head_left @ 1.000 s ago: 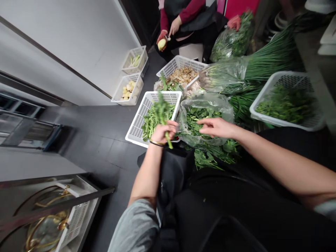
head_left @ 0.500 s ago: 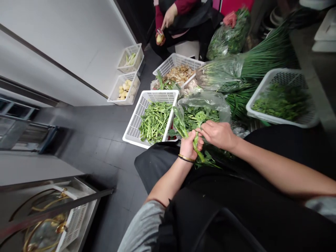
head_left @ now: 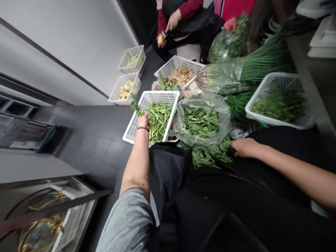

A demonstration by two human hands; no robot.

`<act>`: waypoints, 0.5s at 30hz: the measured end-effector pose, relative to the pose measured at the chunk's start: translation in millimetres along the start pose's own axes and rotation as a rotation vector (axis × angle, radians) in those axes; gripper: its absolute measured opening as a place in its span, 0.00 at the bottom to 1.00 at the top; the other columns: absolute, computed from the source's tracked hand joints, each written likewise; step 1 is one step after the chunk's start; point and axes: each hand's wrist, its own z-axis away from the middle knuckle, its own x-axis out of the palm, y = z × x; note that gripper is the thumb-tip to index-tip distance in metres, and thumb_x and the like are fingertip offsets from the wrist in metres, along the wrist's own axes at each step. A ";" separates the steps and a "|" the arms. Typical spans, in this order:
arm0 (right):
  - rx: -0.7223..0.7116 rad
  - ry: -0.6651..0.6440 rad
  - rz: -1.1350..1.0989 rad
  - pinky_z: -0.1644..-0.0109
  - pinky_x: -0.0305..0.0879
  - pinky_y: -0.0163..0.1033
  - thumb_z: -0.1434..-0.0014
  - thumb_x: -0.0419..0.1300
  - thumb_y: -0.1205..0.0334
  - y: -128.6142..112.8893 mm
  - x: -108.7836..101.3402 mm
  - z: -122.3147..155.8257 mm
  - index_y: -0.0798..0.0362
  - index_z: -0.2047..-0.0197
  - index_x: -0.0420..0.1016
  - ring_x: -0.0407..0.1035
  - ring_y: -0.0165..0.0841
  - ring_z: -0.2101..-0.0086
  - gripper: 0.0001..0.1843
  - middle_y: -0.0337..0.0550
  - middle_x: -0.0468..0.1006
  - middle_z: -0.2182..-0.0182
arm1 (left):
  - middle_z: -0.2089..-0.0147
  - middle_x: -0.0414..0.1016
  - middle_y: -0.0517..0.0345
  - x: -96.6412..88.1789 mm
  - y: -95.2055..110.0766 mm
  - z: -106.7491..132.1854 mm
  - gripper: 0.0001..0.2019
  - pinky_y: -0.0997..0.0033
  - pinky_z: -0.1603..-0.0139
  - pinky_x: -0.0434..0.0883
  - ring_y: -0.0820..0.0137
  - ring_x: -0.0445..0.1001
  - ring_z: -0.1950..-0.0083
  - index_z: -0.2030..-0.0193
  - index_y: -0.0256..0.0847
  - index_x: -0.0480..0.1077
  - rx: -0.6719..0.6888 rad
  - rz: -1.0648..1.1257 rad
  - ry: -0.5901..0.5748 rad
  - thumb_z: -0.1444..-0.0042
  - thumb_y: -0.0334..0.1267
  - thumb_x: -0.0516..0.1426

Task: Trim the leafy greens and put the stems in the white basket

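Note:
My left hand [head_left: 144, 122] is closed around a green vegetable stalk [head_left: 135, 106] and holds it over the white basket [head_left: 137, 120] of trimmed green stalks [head_left: 159, 118]. My right hand [head_left: 244, 147] rests low on the loose leaves [head_left: 210, 155] piled on the floor by my lap, fingers curled into them. Between my hands stands a clear plastic bag [head_left: 203, 119] full of leafy greens.
Another person in red sleeves [head_left: 181, 14] sits at the back, peeling something pale. More white baskets hold peelings [head_left: 181, 74], pale pieces [head_left: 126, 89] and greens [head_left: 279, 103]. Long green chives [head_left: 262, 61] lie bagged at the right. A steel rack [head_left: 47, 213] stands at the lower left.
My left hand has carried a stalk from in front of my lap out left over the basket. My right hand has let go and dropped down to the loose leaves.

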 end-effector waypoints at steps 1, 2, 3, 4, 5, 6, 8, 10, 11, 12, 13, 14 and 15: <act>-0.001 -0.003 -0.010 0.79 0.52 0.37 0.59 0.68 0.58 1.5 -2.2 -3.1 0.52 0.77 0.73 0.67 0.35 0.79 0.09 0.46 0.75 0.80 | 0.79 0.67 0.62 -0.6 0.8 0.7 0.17 0.78 0.79 0.62 0.78 0.65 0.78 0.61 0.32 0.66 -0.018 -0.042 -0.041 0.47 0.45 0.60; -0.013 0.024 -0.044 0.78 0.54 0.37 0.60 0.69 0.56 -2.3 -8.6 -6.6 0.52 0.74 0.75 0.68 0.35 0.79 0.11 0.46 0.75 0.79 | 0.80 0.66 0.63 2.0 -4.5 7.1 0.15 0.78 0.81 0.59 0.78 0.63 0.80 0.61 0.32 0.67 -0.054 -0.099 -0.117 0.48 0.42 0.61; -0.032 0.068 -0.109 0.77 0.56 0.37 0.58 0.67 0.52 -10.7 -18.8 -10.4 0.51 0.69 0.76 0.69 0.35 0.77 0.15 0.46 0.77 0.76 | 0.82 0.64 0.64 7.6 -15.6 18.3 0.13 0.78 0.83 0.56 0.78 0.61 0.83 0.62 0.33 0.68 -0.086 -0.165 -0.210 0.49 0.40 0.61; -0.058 0.129 -0.201 0.75 0.58 0.37 0.54 0.64 0.48 -22.7 -31.8 -14.8 0.51 0.62 0.76 0.70 0.34 0.75 0.19 0.45 0.78 0.74 | 0.83 0.62 0.65 15.7 -31.2 33.5 0.11 0.78 0.84 0.52 0.79 0.57 0.85 0.63 0.33 0.69 -0.097 -0.234 -0.326 0.50 0.38 0.61; -0.089 0.199 -0.321 0.72 0.61 0.37 0.50 0.60 0.45 -36.7 -46.4 -20.0 0.50 0.56 0.75 0.70 0.34 0.74 0.22 0.43 0.78 0.72 | 0.84 0.60 0.68 25.3 -49.4 51.1 0.11 0.78 0.84 0.50 0.80 0.54 0.86 0.62 0.34 0.69 -0.087 -0.276 -0.423 0.51 0.36 0.61; -0.120 0.262 -0.440 0.70 0.62 0.37 0.47 0.57 0.43 -51.2 -60.8 -26.1 0.51 0.54 0.73 0.70 0.33 0.73 0.24 0.41 0.78 0.73 | 0.84 0.60 0.69 35.6 -68.0 69.6 0.11 0.78 0.83 0.50 0.81 0.53 0.86 0.63 0.36 0.69 -0.050 -0.278 -0.457 0.53 0.35 0.61; -0.122 0.331 -0.597 0.72 0.61 0.36 0.46 0.55 0.40 -75.5 -83.6 -40.8 0.53 0.61 0.74 0.68 0.32 0.76 0.24 0.40 0.75 0.78 | 0.81 0.63 0.67 53.2 -99.0 103.9 0.14 0.79 0.80 0.54 0.81 0.58 0.82 0.66 0.37 0.67 0.045 -0.252 -0.500 0.60 0.30 0.64; -0.098 0.282 -0.764 0.76 0.60 0.36 0.49 0.58 0.39 -87.5 -93.2 -56.4 0.55 0.73 0.72 0.65 0.31 0.80 0.24 0.40 0.71 0.84 | 0.77 0.65 0.66 61.8 -114.7 127.2 0.17 0.80 0.78 0.57 0.81 0.60 0.79 0.67 0.37 0.66 0.053 -0.162 -0.573 0.65 0.27 0.66; -0.102 0.229 -0.877 0.78 0.60 0.36 0.51 0.59 0.39 -88.9 -93.0 -62.8 0.55 0.76 0.70 0.65 0.30 0.82 0.24 0.41 0.71 0.85 | 0.75 0.66 0.66 62.1 -116.9 133.8 0.18 0.80 0.78 0.58 0.81 0.61 0.78 0.67 0.38 0.65 0.002 -0.100 -0.630 0.64 0.28 0.66; -0.123 0.172 -1.004 0.79 0.61 0.36 0.53 0.61 0.39 -88.5 -90.0 -67.2 0.55 0.77 0.70 0.65 0.30 0.83 0.24 0.41 0.71 0.85 | 0.75 0.66 0.65 60.5 -116.6 137.2 0.18 0.80 0.79 0.58 0.80 0.61 0.79 0.65 0.38 0.65 -0.081 -0.036 -0.690 0.62 0.32 0.66; -0.152 0.131 -1.128 0.78 0.63 0.37 0.54 0.62 0.40 -87.5 -85.0 -68.9 0.55 0.76 0.70 0.65 0.30 0.83 0.24 0.42 0.72 0.84 | 0.74 0.66 0.65 57.8 -114.9 138.1 0.18 0.80 0.81 0.58 0.80 0.61 0.80 0.63 0.39 0.64 -0.166 0.025 -0.732 0.60 0.36 0.66; -0.175 0.131 -1.231 0.78 0.65 0.37 0.54 0.62 0.40 -87.3 -78.7 -67.3 0.55 0.75 0.71 0.66 0.31 0.83 0.24 0.42 0.73 0.84 | 0.75 0.66 0.65 54.7 -113.0 137.1 0.18 0.80 0.83 0.56 0.80 0.60 0.81 0.62 0.40 0.63 -0.231 0.080 -0.740 0.57 0.40 0.65; -0.178 0.184 -1.290 0.77 0.66 0.38 0.53 0.62 0.41 -88.4 -72.0 -62.3 0.56 0.73 0.72 0.67 0.31 0.83 0.23 0.42 0.73 0.83 | 0.76 0.65 0.66 51.9 -111.7 135.1 0.18 0.81 0.85 0.53 0.80 0.58 0.83 0.62 0.41 0.62 -0.264 0.125 -0.716 0.55 0.43 0.64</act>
